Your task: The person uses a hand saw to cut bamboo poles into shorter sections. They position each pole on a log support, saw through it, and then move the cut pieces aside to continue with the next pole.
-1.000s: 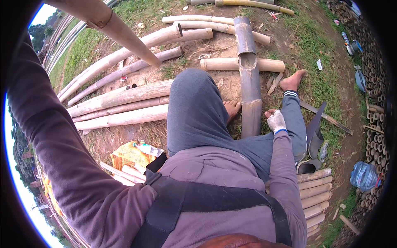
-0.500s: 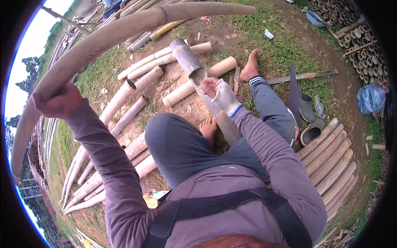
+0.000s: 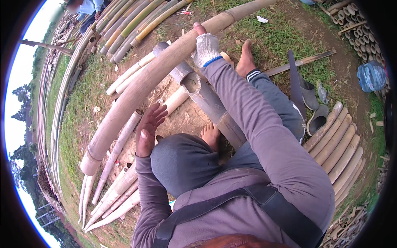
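Observation:
A long tan bamboo pole (image 3: 142,87) slants across the view, from a near end at the left to beyond the top edge. My right hand (image 3: 206,47), in a white knit glove that leaves the thumb bare, grips it past its middle. Apart from the pole, my left hand (image 3: 152,126) is bare and raised above my knee, fingers spread. Under the pole lies a thick grey bamboo piece (image 3: 213,105) with an open notch cut in it, running back towards my legs. Another pale bamboo piece (image 3: 175,101) crosses beneath it.
Cut bamboo lengths (image 3: 118,192) lie at my left; split-looking pieces (image 3: 335,151) are stacked at my right. A dark tapered blade (image 3: 295,89) stands beside my leg, near grey clogs (image 3: 317,120) and a blue plastic jug (image 3: 371,76). Another person (image 3: 89,8) is at the far left.
My left hand has let go of the bamboo pole and opened. My right hand, empty before, now grips it. The pole's near end has swung from the far left rim inward.

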The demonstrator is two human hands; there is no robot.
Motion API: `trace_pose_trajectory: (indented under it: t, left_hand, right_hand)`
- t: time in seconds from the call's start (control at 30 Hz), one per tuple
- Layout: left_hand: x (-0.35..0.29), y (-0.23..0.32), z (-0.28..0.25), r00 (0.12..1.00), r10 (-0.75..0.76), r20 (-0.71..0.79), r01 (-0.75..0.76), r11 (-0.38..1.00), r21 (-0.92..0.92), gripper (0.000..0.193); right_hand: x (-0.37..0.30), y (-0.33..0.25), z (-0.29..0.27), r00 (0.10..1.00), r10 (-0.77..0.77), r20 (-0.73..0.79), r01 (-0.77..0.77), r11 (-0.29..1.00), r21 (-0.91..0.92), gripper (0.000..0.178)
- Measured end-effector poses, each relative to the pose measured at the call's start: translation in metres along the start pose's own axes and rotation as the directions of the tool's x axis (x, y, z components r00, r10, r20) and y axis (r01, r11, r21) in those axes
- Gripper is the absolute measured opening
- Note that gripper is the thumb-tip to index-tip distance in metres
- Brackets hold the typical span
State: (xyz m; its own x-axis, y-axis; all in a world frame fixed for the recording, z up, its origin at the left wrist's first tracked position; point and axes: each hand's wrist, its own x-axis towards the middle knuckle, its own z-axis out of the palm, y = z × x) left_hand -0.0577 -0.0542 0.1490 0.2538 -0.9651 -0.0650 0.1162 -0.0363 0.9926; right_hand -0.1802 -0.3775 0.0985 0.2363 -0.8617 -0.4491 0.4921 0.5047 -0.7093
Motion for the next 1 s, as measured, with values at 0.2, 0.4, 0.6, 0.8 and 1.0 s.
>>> trace_pose_trajectory:
  t: [0.2,0.4,0.6,0.8,1.0]
  left_hand:
    - [-0.07,0.028,-0.008,0.947,0.321,-0.022,-0.31,0.93,0.197,0.093]
    - [0.034,-0.05,-0.048,0.977,0.206,-0.061,0.051,0.053,0.997,0.105]
    - [0.051,-0.131,-0.075,0.974,-0.052,-0.219,0.222,0.049,0.974,0.091]
    - [0.066,-0.136,-0.063,0.973,0.027,-0.231,0.231,0.02,0.973,0.077]
    - [0.067,-0.139,-0.063,0.973,0.057,-0.222,0.222,0.012,0.975,0.078]
  right_hand:
    - [0.095,-0.021,-0.065,0.996,-0.068,-0.059,0.066,0.997,-0.036,0.065]
    - [0.128,-0.018,-0.214,0.989,-0.147,-0.027,0.028,0.357,-0.934,0.075]
    - [0.05,-0.074,-0.334,0.939,-0.326,0.11,-0.036,-0.411,-0.911,0.051]
    - [0.017,-0.105,-0.403,0.972,-0.152,0.181,0.027,-0.689,-0.724,0.039]
    - [0.079,-0.053,-0.388,0.996,0.067,0.063,0.084,-0.369,-0.926,0.058]
